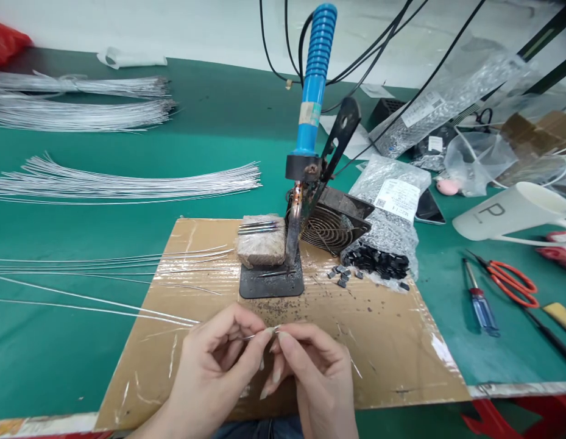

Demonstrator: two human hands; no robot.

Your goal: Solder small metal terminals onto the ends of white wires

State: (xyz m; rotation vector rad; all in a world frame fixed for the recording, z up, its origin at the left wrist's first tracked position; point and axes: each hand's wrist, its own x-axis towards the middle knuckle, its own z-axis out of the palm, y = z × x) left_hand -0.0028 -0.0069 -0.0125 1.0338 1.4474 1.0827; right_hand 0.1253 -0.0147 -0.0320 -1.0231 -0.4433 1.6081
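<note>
My left hand (pixel 219 360) pinches a thin white wire (pixel 164 315) between thumb and forefinger, low over the cardboard sheet (pixel 392 366). My right hand (pixel 317 363) meets it at the fingertips, closed on the same wire's end; the tip itself is mostly hidden. Other loose wires (pixel 186 262) lie to the left, ends on the cardboard. Just beyond my hands stands a soldering iron with a blue handle (pixel 314 85), tip down, on a black base plate (pixel 271 289). Beside its tip is a whitish block (pixel 262 249) with several short thin pieces on top.
A small fan (pixel 331 228) sits behind the iron. To its right, an open bag (pixel 387 207) spills small black parts (pixel 378 262). Farther right are a mug (pixel 511 210), a screwdriver (pixel 481 305) and orange-handled scissors (pixel 511 283). Wire bundles (pixel 141 183) lie on the green mat.
</note>
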